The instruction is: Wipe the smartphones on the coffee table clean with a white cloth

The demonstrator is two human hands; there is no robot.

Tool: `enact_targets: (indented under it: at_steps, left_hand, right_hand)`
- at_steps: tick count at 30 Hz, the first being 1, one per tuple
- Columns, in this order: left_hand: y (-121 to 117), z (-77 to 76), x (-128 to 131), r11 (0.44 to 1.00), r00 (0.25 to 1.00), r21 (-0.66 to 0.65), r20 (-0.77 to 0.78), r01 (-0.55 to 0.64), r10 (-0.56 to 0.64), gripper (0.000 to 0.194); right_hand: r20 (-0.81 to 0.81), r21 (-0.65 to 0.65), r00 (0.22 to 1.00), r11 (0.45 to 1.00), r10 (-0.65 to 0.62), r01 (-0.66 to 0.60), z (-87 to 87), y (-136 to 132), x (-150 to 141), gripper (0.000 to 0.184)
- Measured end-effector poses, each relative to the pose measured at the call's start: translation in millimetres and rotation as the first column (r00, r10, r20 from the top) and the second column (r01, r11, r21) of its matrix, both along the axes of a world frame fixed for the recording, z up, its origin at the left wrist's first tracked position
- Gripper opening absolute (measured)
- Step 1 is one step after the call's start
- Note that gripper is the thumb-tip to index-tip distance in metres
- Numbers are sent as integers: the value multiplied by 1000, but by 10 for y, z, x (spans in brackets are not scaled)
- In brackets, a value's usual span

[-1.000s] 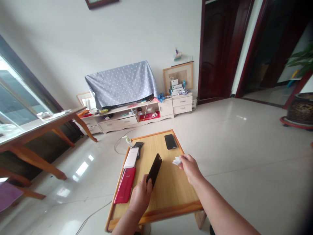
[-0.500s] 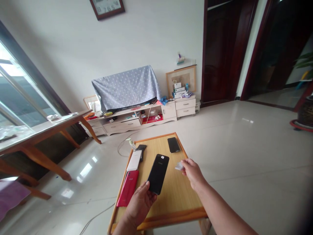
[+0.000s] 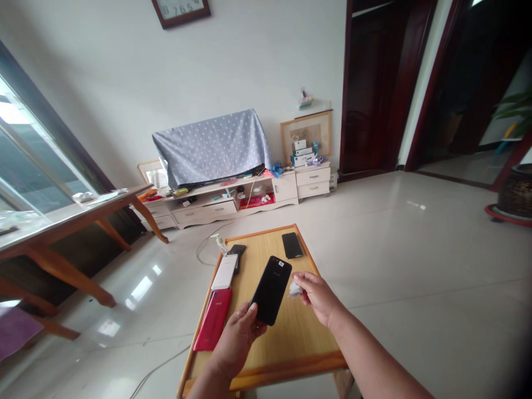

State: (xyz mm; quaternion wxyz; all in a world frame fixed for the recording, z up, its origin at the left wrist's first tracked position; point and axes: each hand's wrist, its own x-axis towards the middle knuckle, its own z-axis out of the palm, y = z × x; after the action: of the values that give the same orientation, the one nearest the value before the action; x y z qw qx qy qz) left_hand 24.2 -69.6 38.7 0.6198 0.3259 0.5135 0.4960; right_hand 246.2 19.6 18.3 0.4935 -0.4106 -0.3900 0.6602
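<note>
My left hand grips a black smartphone by its lower end, above the small wooden table. Its back faces me, with a small white sticker near the camera corner. Just right of the phone, my right hand pinches a crumpled whitish wipe or tissue; the two do not clearly touch. Along the table's left side lie a red phone, a white phone and a dark phone. Another black phone lies at the far right corner.
A pump bottle stands at the table's far left corner. Beyond the tiled floor is a low white cabinet under a cloth-covered screen. A taller table stands at left, a potted plant at right. A cable runs along the floor.
The black phone has turned from nearly edge-on to showing its back. My right hand has brought the crumpled wipe closer to the phone. The phones on the table have stayed in place.
</note>
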Motion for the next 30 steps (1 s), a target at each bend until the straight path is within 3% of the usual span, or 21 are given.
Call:
enact_targets:
  at_steps: [2,4,6,8,12,16,22,30]
  left_hand:
    - [62,7,1,999,981,50,-195,-9,19,49]
    - [127,16,-13,991,905,136,-421,0,58,52]
    - [179,25,-37,969,758,241,-641,53,118,49]
    - [212,25,-60,939,563,315,-805,137,188,43]
    - [229,-44,-56,886,255,341,-929,315,267,40]
    - [210,-179,1,870,66,284,-957,403,282,40]
    - [136,-282,29,873,-59,208,-964,441,259,42]
    - [69,-224,7,846,-53,87,-989,526,135,43]
  right_hand:
    - [19,-23,997,997,-69,69,-15,21,19,35]
    - [28,-44,991,991,-128,130,-24,42,47,35]
    - [17,-52,987,986,-158,159,-31,58,75,35]
    - [7,-50,985,983,-175,175,-37,70,99,34]
    - [8,-53,979,977,-204,204,-32,85,116,35]
    - [7,-53,976,975,-216,216,-3,86,117,35]
    - [-3,-34,971,971,-238,238,3,81,138,34]
    - [17,-49,971,970,-237,238,-23,92,124,33]
